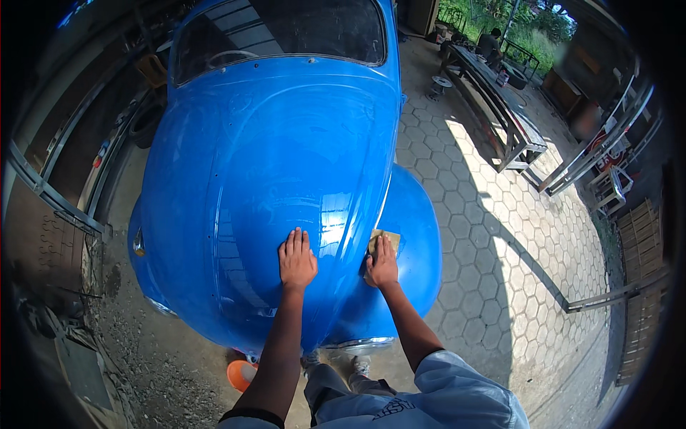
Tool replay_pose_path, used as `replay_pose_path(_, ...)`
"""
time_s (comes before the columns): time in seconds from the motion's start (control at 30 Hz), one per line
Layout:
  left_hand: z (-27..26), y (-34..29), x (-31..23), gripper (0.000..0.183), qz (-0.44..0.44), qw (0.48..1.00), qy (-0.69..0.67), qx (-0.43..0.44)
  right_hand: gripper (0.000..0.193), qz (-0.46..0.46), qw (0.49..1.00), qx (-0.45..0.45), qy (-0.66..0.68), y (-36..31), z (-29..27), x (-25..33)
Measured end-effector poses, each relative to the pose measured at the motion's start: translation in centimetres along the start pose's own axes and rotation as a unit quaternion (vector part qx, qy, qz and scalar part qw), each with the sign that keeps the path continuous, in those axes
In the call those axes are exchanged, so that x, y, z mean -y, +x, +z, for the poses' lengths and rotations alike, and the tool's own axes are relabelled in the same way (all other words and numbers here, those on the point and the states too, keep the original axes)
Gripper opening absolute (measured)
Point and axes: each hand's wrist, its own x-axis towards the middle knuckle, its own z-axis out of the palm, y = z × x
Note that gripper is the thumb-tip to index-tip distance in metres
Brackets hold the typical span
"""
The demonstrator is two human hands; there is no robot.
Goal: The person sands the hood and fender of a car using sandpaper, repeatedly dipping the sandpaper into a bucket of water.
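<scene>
A glossy blue car fills the middle, its rounded hood (264,179) marked with pale smears and bright reflections. My left hand (297,261) lies flat on the hood, fingers stretched forward and holding nothing. My right hand (383,266) presses a flat yellowish-tan pad (393,240) against the blue fender (416,236), near the seam where it meets the hood. Fingers cover much of the pad, so I cannot make out whether it is cloth, sponge or abrasive. Beyond the hood is the windshield (279,39).
An orange bucket (239,375) stands on the ground at the car's front, by my left forearm. Far right, a long workbench (500,107) runs over hexagonal paving (464,243), near a seated person (489,44). Metal rails (53,193) and a tire (145,126) line the left.
</scene>
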Motion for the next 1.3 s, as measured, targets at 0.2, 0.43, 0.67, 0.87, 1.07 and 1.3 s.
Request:
replay_pose_path(0.2, -0.1, 0.1, 0.1, 0.055, 0.010, 1.000, 0.001, 0.005, 0.071, -0.029, 0.996, 0.022, -0.076, -4.8, -0.8, 1.2)
replay_pose_path(0.43, 0.2, 0.0, 0.2, 0.056, -0.002, 1.000, 0.004, 0.015, 0.073, 0.018, 1.000, -0.003, 0.007, 0.7, 0.0, 0.4)
replay_pose_path(0.67, 0.9, -0.1, 0.2, 0.053, -0.001, 1.000, 0.018, -0.009, 0.073, -0.014, 0.995, 0.042, -0.090, -4.4, -1.0, 1.3)
replay_pose_path(0.87, 1.0, 0.0, 0.4, 0.053, 0.002, 1.000, 0.016, -0.015, 0.079, 0.027, 0.997, 0.070, 0.025, 0.7, -0.1, -0.5)
replay_pose_path(1.07, 1.2, -0.2, 0.5, 0.055, 0.013, 0.999, 0.010, -0.030, 0.073, -0.023, 0.985, 0.102, -0.138, -6.6, -0.6, 1.2)
replay_pose_path(1.3, 1.5, -0.1, 0.5, 0.055, 0.013, 0.999, 0.014, -0.028, 0.059, -0.032, 0.997, -0.015, 0.071, -0.6, -0.3, -0.9)
